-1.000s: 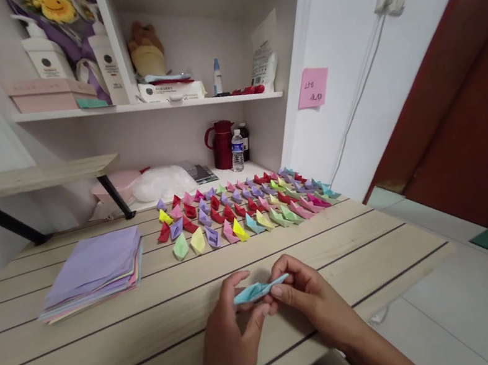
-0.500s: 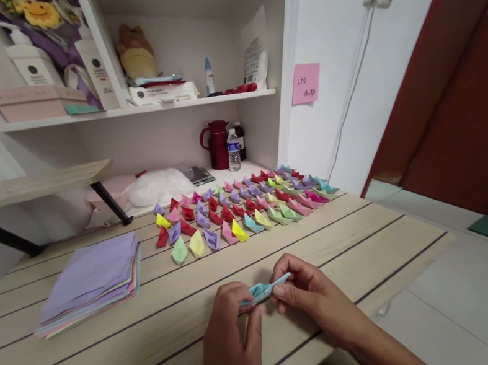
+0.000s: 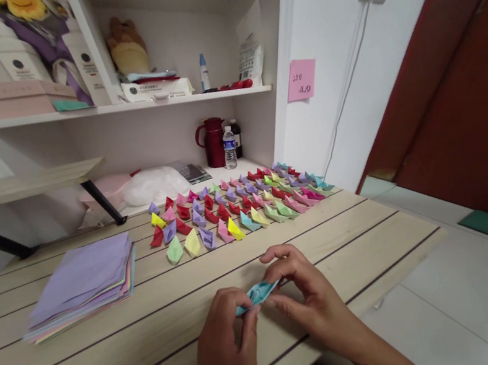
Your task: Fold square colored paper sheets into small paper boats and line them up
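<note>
A light-blue folded paper boat [image 3: 261,292] is held just above the table, its folded inside facing up. My left hand [image 3: 228,323] pinches its left end between thumb and fingers. At the other end, my right hand [image 3: 308,291] has its thumb below and a fingertip on the boat's edge in a loose grip, with the index finger lifted. Beyond my hands stand rows of small folded paper boats [image 3: 224,232] in red, purple, yellow, green, pink and blue.
A stack of coloured paper sheets [image 3: 79,280], purple on top, lies at the left. A small wooden riser [image 3: 22,184] stands behind it. At the back are a dark red jug [image 3: 215,143], a water bottle [image 3: 229,147] and a white plastic bag [image 3: 154,185].
My right fingers have loosened on the boat's right end, and the index finger has lifted. The boat has tipped so that more of its inside shows. The camera view has shifted slightly.
</note>
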The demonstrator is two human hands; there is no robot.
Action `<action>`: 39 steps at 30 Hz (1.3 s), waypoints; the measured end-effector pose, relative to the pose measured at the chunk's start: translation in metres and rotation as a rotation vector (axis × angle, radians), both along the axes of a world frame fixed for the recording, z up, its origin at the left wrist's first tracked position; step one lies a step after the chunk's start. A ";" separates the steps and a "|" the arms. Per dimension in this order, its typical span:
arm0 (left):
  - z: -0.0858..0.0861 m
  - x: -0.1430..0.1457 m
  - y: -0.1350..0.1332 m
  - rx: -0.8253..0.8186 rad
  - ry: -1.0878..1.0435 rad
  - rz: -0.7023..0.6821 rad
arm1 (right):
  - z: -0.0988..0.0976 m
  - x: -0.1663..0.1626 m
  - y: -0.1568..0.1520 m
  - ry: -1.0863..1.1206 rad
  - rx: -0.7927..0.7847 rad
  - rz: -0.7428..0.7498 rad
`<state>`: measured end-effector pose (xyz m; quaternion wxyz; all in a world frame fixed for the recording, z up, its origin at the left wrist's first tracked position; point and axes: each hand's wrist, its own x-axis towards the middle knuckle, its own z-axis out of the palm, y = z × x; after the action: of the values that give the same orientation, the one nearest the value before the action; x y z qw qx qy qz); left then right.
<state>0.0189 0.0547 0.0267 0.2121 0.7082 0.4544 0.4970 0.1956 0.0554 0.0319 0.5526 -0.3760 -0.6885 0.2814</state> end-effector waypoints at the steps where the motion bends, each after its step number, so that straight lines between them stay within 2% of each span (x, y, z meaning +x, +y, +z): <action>1: 0.001 -0.001 0.000 0.001 0.011 0.000 | 0.000 0.000 0.000 -0.021 0.021 -0.020; 7: 0.005 -0.003 0.000 0.125 0.036 0.010 | 0.000 -0.004 0.004 -0.140 0.126 -0.084; 15: 0.006 0.001 0.001 0.176 0.081 0.035 | 0.000 -0.009 0.002 -0.247 0.216 -0.098; 23: 0.006 -0.002 0.001 0.176 0.075 0.030 | 0.000 -0.008 0.002 -0.236 0.164 -0.058; 30: 0.002 -0.004 0.001 0.215 0.106 0.055 | 0.002 -0.006 0.003 -0.137 0.112 -0.073; 37: 0.008 -0.002 0.003 0.250 0.101 0.024 | 0.003 -0.004 0.003 0.048 -0.056 -0.055; 39: 0.008 -0.003 0.003 0.245 0.099 0.040 | 0.003 -0.004 0.004 0.041 -0.051 -0.048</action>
<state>0.0162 0.0575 0.0347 0.0914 0.7432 0.4144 0.5172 0.1920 0.0592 0.0350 0.5635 -0.4004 -0.6605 0.2929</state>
